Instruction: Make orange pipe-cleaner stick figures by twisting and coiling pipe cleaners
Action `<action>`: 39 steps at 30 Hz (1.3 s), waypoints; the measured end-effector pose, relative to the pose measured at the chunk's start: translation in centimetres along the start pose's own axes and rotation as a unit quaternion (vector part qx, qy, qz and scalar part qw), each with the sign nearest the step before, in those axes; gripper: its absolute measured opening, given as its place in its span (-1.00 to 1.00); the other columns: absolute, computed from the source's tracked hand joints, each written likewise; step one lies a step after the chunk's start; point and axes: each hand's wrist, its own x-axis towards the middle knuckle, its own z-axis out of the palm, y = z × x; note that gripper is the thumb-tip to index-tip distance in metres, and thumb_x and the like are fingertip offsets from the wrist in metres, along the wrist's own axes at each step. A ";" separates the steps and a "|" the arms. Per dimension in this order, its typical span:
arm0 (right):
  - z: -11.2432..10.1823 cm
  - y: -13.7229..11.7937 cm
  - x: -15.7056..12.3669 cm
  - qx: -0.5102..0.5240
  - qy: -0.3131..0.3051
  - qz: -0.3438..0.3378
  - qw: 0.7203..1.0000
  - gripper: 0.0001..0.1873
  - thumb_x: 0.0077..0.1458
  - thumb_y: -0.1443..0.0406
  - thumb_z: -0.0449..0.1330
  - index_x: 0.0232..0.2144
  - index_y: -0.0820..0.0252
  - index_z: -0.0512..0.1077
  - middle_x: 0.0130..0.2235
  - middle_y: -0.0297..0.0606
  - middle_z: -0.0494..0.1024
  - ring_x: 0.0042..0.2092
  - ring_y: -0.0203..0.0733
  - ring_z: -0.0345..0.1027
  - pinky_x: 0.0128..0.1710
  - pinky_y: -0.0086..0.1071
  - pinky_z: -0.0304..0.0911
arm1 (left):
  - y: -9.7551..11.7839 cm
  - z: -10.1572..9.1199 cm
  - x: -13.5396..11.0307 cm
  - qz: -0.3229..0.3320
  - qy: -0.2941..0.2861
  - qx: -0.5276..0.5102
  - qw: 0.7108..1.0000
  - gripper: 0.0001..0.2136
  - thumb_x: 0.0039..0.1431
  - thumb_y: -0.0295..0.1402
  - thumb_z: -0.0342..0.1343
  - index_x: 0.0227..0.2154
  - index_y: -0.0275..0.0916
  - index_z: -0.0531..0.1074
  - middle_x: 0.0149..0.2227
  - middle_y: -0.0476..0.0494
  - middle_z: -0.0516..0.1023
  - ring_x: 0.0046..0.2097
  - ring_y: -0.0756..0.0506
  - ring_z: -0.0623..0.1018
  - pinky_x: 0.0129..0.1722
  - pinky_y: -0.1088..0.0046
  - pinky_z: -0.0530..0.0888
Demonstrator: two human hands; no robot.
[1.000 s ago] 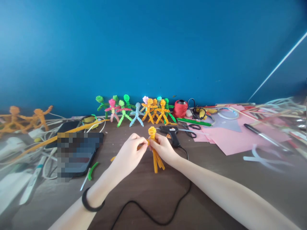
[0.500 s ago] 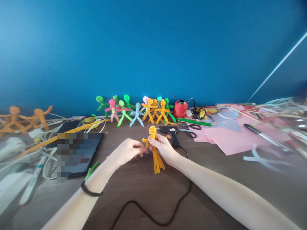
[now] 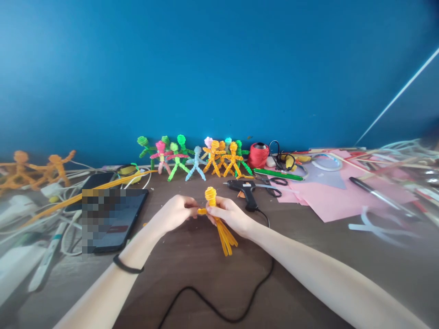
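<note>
Between my hands is an orange pipe-cleaner figure (image 3: 210, 194) with a coiled round head and loose straight strands hanging below. My right hand (image 3: 229, 214) is closed around its body, thumb across the front. With fingers pinched together, my left hand (image 3: 180, 211) grips the end of the figure's short coiled arm, which points left. A black band circles my left wrist. Behind the hands, a row of finished-looking pipe-cleaner figures in green, pink, blue and orange (image 3: 233, 160) leans near the blue wall. A black glue gun (image 3: 248, 194) lies just beyond my right hand.
On the left are a phone-like tablet (image 3: 120, 228), white cables, long orange pipe cleaners (image 3: 68, 201) and more orange figures (image 3: 56, 169). To the right lie a red spool (image 3: 258, 156), pink paper (image 3: 329, 205) and a pen (image 3: 380, 196). A black cord (image 3: 219, 315) crosses the front.
Both hands and the figure have moved slightly left and down. The figure's short arm, curled before, now stretches out toward my left fingers, and its strands swing more to the right.
</note>
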 end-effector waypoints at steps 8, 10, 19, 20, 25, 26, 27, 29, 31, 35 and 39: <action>0.2 0.1 -0.1 -0.133 0.026 -0.022 0.990 -0.88 0.01 0.30 0.04 -0.51 0.23 0.21 -0.58 -0.43 0.25 -0.52 -0.38 0.13 -0.46 -0.46 0.07 | 0.7 0.2 -0.3 0.009 0.033 -0.083 0.996 -0.76 -0.08 -0.20 0.00 -0.53 -0.27 0.43 -0.53 -0.05 0.48 -0.45 -0.06 0.41 -0.46 0.46 0.28; 0.2 0.1 -0.1 -0.148 0.043 -0.022 0.988 -0.90 0.01 0.31 0.03 -0.49 0.22 0.21 -0.58 -0.43 0.26 -0.52 -0.38 0.14 -0.48 -0.46 0.07 | 1.0 0.2 -0.4 0.001 0.021 -0.105 0.994 -0.76 -0.08 -0.20 0.01 -0.47 -0.27 0.42 -0.47 -0.07 0.49 -0.42 -0.06 0.42 -0.47 0.46 0.28; -0.1 0.4 0.2 -0.113 0.075 -0.026 0.990 -0.79 0.04 0.20 0.03 -0.53 0.22 0.19 -0.58 -0.42 0.27 -0.52 -0.38 0.11 -0.47 -0.45 0.06 | 1.4 0.5 -0.6 0.016 0.000 -0.197 0.980 -0.82 -0.07 -0.36 0.04 -0.36 -0.28 0.34 -0.35 -0.09 0.46 -0.26 -0.08 0.44 -0.43 0.48 0.29; -0.1 0.4 0.3 -0.097 0.075 -0.023 0.992 -0.78 0.04 0.18 0.02 -0.52 0.22 0.19 -0.58 -0.42 0.27 -0.52 -0.38 0.11 -0.48 -0.45 0.05 | 1.4 0.6 -0.5 0.019 0.002 -0.204 0.979 -0.83 -0.07 -0.37 0.04 -0.36 -0.28 0.33 -0.34 -0.09 0.46 -0.25 -0.08 0.44 -0.43 0.48 0.29; 0.2 0.5 0.3 -0.061 0.102 0.015 0.993 -0.74 0.04 0.11 0.01 -0.47 0.20 0.17 -0.55 -0.43 0.22 -0.53 -0.39 0.07 -0.56 -0.47 0.00 | 1.4 0.9 -0.4 0.026 0.018 -0.210 0.977 -0.83 -0.07 -0.37 0.03 -0.37 -0.29 0.30 -0.35 -0.10 0.44 -0.29 -0.07 0.44 -0.44 0.47 0.31; 0.2 0.5 0.3 -0.059 0.109 0.014 0.992 -0.74 0.03 0.11 0.02 -0.46 0.19 0.17 -0.54 -0.44 0.20 -0.53 -0.39 0.06 -0.57 -0.47 -0.01 | 1.4 0.9 -0.3 0.028 0.022 -0.206 0.978 -0.83 -0.07 -0.37 0.03 -0.37 -0.29 0.30 -0.37 -0.09 0.43 -0.30 -0.07 0.44 -0.43 0.47 0.31; 0.2 0.6 0.3 -0.059 0.113 0.009 0.992 -0.76 0.02 0.12 0.03 -0.46 0.19 0.17 -0.54 -0.44 0.18 -0.53 -0.40 0.04 -0.57 -0.48 -0.01 | 1.4 0.9 -0.3 0.029 0.024 -0.203 0.978 -0.83 -0.07 -0.36 0.02 -0.37 -0.29 0.29 -0.38 -0.08 0.43 -0.30 -0.06 0.44 -0.42 0.46 0.32; 0.1 0.6 0.3 -0.057 0.113 -0.007 0.992 -0.79 0.02 0.15 0.04 -0.44 0.18 0.18 -0.53 -0.45 0.15 -0.53 -0.41 0.02 -0.57 -0.49 0.00 | 1.4 0.9 -0.3 0.031 0.029 -0.201 0.979 -0.83 -0.07 -0.35 0.02 -0.37 -0.29 0.29 -0.38 -0.08 0.43 -0.31 -0.06 0.44 -0.40 0.45 0.35; -0.1 0.6 0.3 -0.052 0.106 -0.020 0.993 -0.81 0.02 0.17 0.04 -0.45 0.19 0.19 -0.53 -0.45 0.14 -0.53 -0.42 0.02 -0.56 -0.49 0.02 | 1.3 0.9 -0.2 0.029 0.036 -0.203 0.978 -0.82 -0.07 -0.34 0.02 -0.36 -0.29 0.30 -0.38 -0.09 0.44 -0.32 -0.06 0.44 -0.38 0.43 0.37; -0.1 0.3 0.2 -0.065 0.109 -0.025 0.992 -0.81 0.02 0.19 0.04 -0.48 0.21 0.21 -0.53 -0.43 0.17 -0.54 -0.42 0.06 -0.57 -0.49 0.05 | 1.4 0.9 -0.2 0.028 0.056 -0.190 0.980 -0.83 -0.07 -0.35 0.02 -0.37 -0.29 0.31 -0.37 -0.08 0.44 -0.32 -0.05 0.44 -0.34 0.44 0.37; 0.0 0.2 0.3 -0.090 0.124 -0.015 0.988 -0.78 0.01 0.18 0.05 -0.52 0.21 0.19 -0.56 -0.45 0.18 -0.57 -0.43 0.07 -0.60 -0.48 0.05 | 1.4 0.9 -0.3 0.052 0.060 -0.181 0.980 -0.87 -0.07 -0.38 -0.01 -0.39 -0.27 0.30 -0.38 -0.05 0.43 -0.31 -0.04 0.44 -0.32 0.45 0.37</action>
